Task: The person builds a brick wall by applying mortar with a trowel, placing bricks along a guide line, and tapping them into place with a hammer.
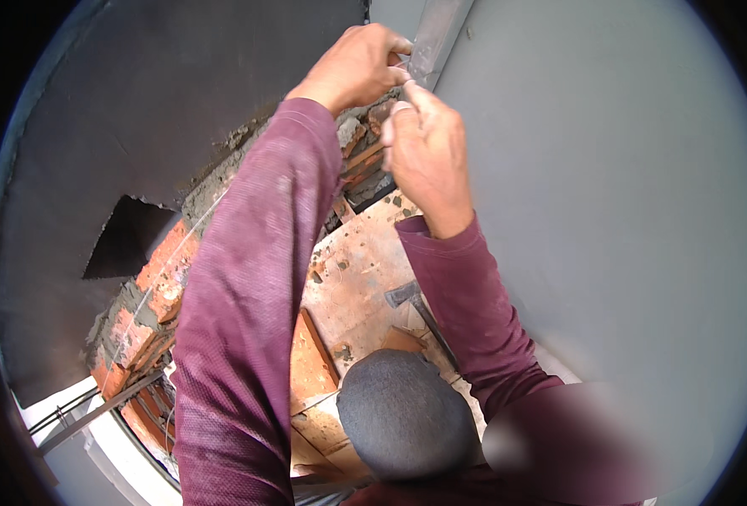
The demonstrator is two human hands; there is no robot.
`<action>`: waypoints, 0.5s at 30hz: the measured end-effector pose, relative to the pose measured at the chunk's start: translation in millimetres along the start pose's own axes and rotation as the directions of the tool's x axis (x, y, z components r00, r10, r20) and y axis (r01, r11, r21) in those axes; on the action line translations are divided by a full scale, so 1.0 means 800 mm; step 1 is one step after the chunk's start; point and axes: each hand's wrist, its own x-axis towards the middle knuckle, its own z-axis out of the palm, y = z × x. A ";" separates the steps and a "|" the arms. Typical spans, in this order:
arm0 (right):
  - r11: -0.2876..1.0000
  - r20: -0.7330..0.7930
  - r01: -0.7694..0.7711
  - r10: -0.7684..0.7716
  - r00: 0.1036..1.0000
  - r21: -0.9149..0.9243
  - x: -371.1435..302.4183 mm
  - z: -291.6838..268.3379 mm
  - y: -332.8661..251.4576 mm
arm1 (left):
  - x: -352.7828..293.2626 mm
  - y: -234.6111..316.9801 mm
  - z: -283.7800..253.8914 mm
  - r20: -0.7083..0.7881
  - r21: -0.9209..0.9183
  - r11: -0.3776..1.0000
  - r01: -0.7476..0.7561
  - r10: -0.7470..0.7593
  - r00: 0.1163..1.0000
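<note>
My left hand point(358, 67) is up against the lower end of a grey metal profile point(435, 42), its thumb and fingertips drawn together in a pinch. What lies between them is too small to make out. Just below it, my right hand point(431, 160) reaches up with its index finger stretched to the left fingertips. Its thumb and other fingers are curled in, and anything they hold is hidden. A thin white string point(150, 291) runs taut along the brick course point(167, 261) and passes behind my left sleeve. Wet grey mortar point(209, 190) lies along the bricks.
A hatchet-like hammer point(405, 293) lies on the mortar-spattered board point(361, 244) below my right forearm. A loose brick point(313, 358) rests near my dark-clothed knee point(407, 413). A dark panel point(196, 76) with a jagged hole rises at left; a grey wall point(609, 211) stands at right.
</note>
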 end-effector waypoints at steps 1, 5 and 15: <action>0.988 0.024 -0.084 0.082 0.996 0.129 0.001 0.011 -0.017 | 0.000 -0.003 -0.014 0.083 -0.113 0.992 0.063 -0.054 0.995; 0.796 0.094 -0.263 0.254 0.963 0.545 0.013 0.035 -0.048 | 0.004 0.019 -0.050 0.113 -0.134 0.970 0.203 -0.189 0.975; 0.743 0.095 -0.299 0.305 0.948 0.598 0.029 0.067 -0.060 | 0.035 0.047 -0.073 0.355 0.138 0.973 0.186 -0.224 0.908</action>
